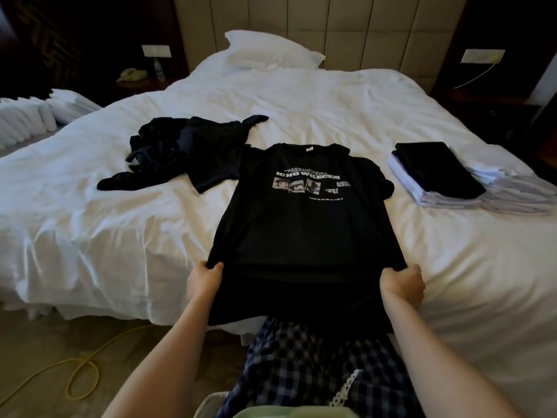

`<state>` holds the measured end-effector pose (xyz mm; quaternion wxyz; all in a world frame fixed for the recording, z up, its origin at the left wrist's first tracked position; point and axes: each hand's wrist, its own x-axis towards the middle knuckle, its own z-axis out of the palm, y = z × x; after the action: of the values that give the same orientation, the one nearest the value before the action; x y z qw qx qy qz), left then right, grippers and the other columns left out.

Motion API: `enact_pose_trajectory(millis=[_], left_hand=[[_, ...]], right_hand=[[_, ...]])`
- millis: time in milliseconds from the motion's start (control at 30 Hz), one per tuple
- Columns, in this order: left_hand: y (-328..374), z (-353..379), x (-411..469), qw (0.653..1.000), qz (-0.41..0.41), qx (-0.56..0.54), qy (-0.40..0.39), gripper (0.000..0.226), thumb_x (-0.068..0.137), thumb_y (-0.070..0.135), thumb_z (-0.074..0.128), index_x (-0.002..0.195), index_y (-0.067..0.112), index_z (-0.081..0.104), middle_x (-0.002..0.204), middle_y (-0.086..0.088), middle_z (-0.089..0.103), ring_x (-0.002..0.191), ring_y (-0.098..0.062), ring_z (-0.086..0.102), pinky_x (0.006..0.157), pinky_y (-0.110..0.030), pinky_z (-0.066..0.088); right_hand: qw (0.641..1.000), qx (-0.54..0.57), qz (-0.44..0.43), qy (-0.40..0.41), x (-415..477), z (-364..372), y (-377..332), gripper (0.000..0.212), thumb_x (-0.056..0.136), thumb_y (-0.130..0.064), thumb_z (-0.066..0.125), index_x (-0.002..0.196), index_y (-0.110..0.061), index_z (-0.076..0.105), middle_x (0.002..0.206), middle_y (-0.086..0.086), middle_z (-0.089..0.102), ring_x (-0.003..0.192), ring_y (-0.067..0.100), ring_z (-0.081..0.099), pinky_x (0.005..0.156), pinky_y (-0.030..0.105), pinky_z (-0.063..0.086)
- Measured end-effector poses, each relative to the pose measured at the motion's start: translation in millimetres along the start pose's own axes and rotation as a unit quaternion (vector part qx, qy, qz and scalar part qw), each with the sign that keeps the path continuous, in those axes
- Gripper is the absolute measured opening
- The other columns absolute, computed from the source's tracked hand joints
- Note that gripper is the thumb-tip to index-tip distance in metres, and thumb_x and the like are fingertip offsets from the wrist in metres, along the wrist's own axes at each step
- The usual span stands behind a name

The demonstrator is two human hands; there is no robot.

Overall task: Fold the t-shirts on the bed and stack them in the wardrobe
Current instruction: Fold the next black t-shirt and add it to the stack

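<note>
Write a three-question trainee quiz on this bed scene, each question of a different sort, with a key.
1. True or false: the printed black t-shirt lies with its print facing up.
2. Multiple choice: where are the left hand and right hand gripping that shirt? A) the collar B) the sleeves C) the two corners of the bottom hem.
3. Fill in: the crumpled dark clothes lie to the shirt's ____, and the folded stack lies to its right.

Key: 1 true; 2 C; 3 left.
</note>
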<state>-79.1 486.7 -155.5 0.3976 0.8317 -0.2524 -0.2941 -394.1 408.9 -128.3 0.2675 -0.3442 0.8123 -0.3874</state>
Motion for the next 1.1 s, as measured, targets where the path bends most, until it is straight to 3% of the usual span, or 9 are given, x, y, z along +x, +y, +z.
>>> enact_pose_trajectory(millis=[100,300,500,600,700,767,967,1033,1100], left_hand=[[17.2,-2.6,4.8,0.999,0.026,0.026,0.021,0.037,0.082,0.012,0.057,0.117,0.012,0.045,0.102,-0.008,0.056,0.097,-0.029,0.057,0.085,-0.042,0.048],[53.0,-4.5,20.2,0.989,0.073,0.119,0.055,0.048,0.083,0.022,0.055,0.127,0.011,0.042,0.127,-0.013,0.048,0.119,-0.033,0.045,0.1,-0.044,0.038],[88.4,-3.6,40.9,0.998,0.057,0.004,0.009,0.041,0.088,0.021,0.052,0.126,0.007,0.044,0.124,-0.012,0.052,0.109,-0.028,0.053,0.083,-0.033,0.043],[102.5,-6.1,59.5,0.999,0.028,-0.042,0.002,0.044,0.089,0.021,0.052,0.127,0.002,0.044,0.123,-0.019,0.053,0.11,-0.033,0.054,0.088,-0.039,0.045],[112.0,-11.4,81.8,0.997,0.0,-0.082,-0.007,0.039,0.09,0.019,0.05,0.118,-0.008,0.049,0.101,-0.033,0.052,0.093,-0.042,0.056,0.086,-0.042,0.046],[117.4,-17.1,96.7,0.995,-0.023,-0.1,-0.007,0.019,0.094,0.021,0.047,0.098,0.003,0.047,0.077,-0.014,0.044,0.069,-0.026,0.047,0.072,-0.034,0.04],[127.9,-38.9,160.6,0.982,-0.075,-0.173,0.014,0.054,0.091,0.033,0.055,0.129,-0.004,0.045,0.119,-0.025,0.058,0.108,-0.041,0.057,0.091,-0.044,0.047],[131.4,-41.8,180.9,0.978,-0.082,-0.19,0.006,0.043,0.09,0.036,0.058,0.114,0.001,0.052,0.092,-0.016,0.059,0.079,-0.029,0.059,0.073,-0.036,0.049],[136.3,-40.6,199.6,0.98,-0.084,-0.181,-0.002,0.039,0.088,0.041,0.059,0.108,0.009,0.049,0.089,-0.008,0.051,0.074,-0.021,0.053,0.075,-0.033,0.048]], right_hand=[[0.999,-0.04,-0.022,0.008,0.6,3.6,-14.6,0.044,0.081,-0.003,0.061,0.122,-0.001,0.044,0.126,0.023,0.049,0.114,0.043,0.049,0.095,0.049,0.038],[0.987,-0.132,-0.096,0.0,2.4,13.1,-40.2,0.05,0.077,-0.004,0.064,0.123,-0.006,0.043,0.13,0.021,0.04,0.119,0.038,0.039,0.098,0.048,0.03],[0.962,-0.17,-0.206,-0.059,-10.8,49.9,-81.7,0.045,0.082,-0.012,0.063,0.124,-0.014,0.047,0.13,0.015,0.044,0.121,0.033,0.043,0.098,0.048,0.034],[0.947,-0.159,-0.256,-0.108,-22.9,77.1,-108.5,0.038,0.087,-0.015,0.06,0.123,-0.014,0.048,0.13,0.011,0.046,0.122,0.03,0.044,0.099,0.045,0.035],[0.926,-0.141,-0.306,-0.17,-36.6,107.4,-135.4,0.03,0.09,-0.017,0.055,0.119,-0.016,0.049,0.127,0.007,0.049,0.12,0.026,0.045,0.1,0.041,0.034],[0.907,-0.132,-0.34,-0.211,-46.1,130.2,-151.2,0.025,0.091,-0.018,0.053,0.115,-0.016,0.051,0.124,0.004,0.05,0.119,0.023,0.046,0.1,0.039,0.033],[0.852,-0.144,-0.412,-0.291,-69.2,194.5,-193.6,0.022,0.092,-0.024,0.052,0.113,-0.017,0.055,0.122,0.004,0.049,0.116,0.022,0.047,0.099,0.037,0.036],[0.842,-0.15,-0.423,-0.3,-72.5,214.6,-206.3,0.025,0.092,-0.025,0.052,0.116,-0.016,0.055,0.123,0.005,0.049,0.116,0.024,0.046,0.099,0.037,0.037],[0.833,-0.165,-0.431,-0.304,-73.7,232.9,-216.4,0.03,0.091,-0.025,0.053,0.12,-0.016,0.051,0.127,0.006,0.047,0.118,0.025,0.043,0.098,0.036,0.034]])
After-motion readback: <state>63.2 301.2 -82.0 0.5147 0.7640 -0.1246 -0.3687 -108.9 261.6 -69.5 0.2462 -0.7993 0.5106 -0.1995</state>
